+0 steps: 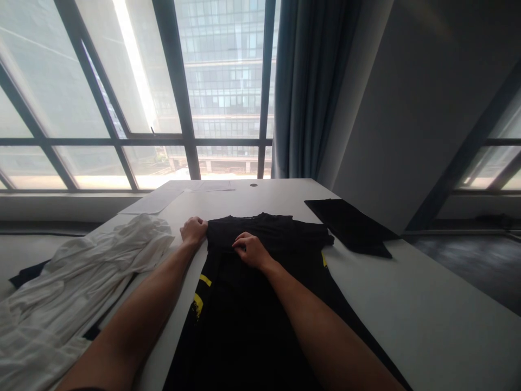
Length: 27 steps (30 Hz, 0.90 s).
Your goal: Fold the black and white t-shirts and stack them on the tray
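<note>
Our left hand (194, 230) touches the edge of the black T-shirt (248, 309), our right hand (251, 250) its chest; we can't tell if either pinches. It lies mid tabletop (378, 304), its bottom cut off. White clothes (89, 277) by the left edge are cut off too.

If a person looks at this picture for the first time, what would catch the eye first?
Probably the large black shirt with yellow marks, spread over the middle of the white table, the left hand at its left edge and the right hand over its upper part. Next, the rumpled white cloth at left and the bright windows behind.
</note>
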### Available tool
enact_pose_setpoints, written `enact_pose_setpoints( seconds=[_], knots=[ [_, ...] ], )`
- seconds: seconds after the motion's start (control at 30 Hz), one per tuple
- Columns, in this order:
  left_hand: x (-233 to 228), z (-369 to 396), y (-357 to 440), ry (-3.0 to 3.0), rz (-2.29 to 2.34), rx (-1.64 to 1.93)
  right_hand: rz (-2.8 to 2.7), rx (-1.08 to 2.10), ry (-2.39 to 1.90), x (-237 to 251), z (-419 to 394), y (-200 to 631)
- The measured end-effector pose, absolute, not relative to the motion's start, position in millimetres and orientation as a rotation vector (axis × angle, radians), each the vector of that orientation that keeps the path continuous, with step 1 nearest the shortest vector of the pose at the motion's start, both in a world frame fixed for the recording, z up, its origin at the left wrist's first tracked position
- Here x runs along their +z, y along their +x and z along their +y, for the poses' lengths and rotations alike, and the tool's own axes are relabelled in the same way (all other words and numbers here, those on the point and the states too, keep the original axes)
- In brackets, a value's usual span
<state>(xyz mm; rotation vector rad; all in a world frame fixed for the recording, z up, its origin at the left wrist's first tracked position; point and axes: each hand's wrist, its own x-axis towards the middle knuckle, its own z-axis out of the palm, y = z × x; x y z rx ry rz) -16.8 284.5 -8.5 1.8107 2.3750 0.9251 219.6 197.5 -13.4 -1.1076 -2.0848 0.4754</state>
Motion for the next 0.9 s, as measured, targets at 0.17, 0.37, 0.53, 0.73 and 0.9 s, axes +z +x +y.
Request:
enact_pose_setpoints(
  seconds=[0.17, 0.37, 0.53, 0.73, 0.9],
  knots=[
    [-9, 283, -24, 1.749, 2.408, 0.894, -2.053, 0.504, -1.131, -9, 195, 217],
    [-12, 286, -26, 2.003, 2.253, 0.814, -2.132, 0.481, -1.14, -7, 188, 219],
    [-18, 294, -27, 2.126, 2.136, 0.859, -2.163, 0.429, -1.204, -10, 192, 218],
    [-20, 298, -32, 2.044, 2.117, 1.025, -2.176, 0.386, -1.268, -11, 194, 216],
    [-17, 292, -30, 2.014, 2.316, 0.921, -2.219, 0.347, -1.305, -6, 190, 216]
  ],
)
